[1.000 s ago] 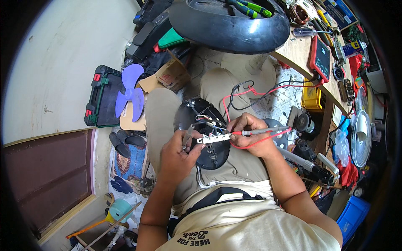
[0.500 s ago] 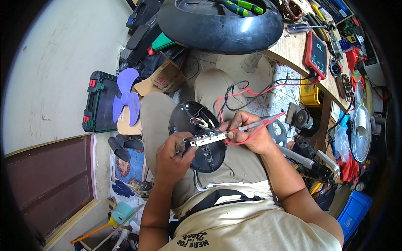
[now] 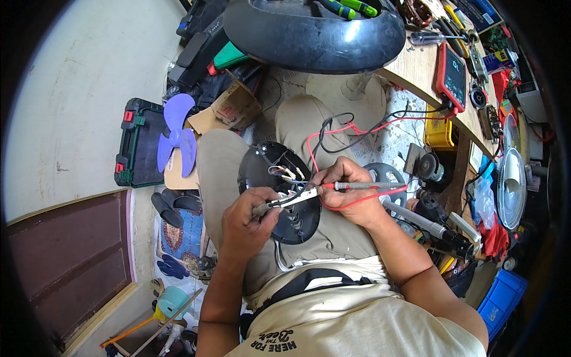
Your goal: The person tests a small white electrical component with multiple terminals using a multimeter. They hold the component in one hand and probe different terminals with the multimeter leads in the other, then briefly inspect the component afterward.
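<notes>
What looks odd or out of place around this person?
Two things stand out. The round black shell on the person's lap looks opened up, with wires exposed. At left, a purple fan blade sits beside a black-and-green case, odd because it is attached to no fan.

left fingers [image 3: 262, 195] curled | right fingers [image 3: 329, 172] pinched | forearms [image 3: 397, 241] angled inward

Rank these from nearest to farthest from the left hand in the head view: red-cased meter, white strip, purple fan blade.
1. White strip: nearest, its left end in the grip of the left hand.
2. Purple fan blade: off to the left and farther up the picture.
3. Red-cased meter: farthest, at upper right on the wooden table.
</notes>
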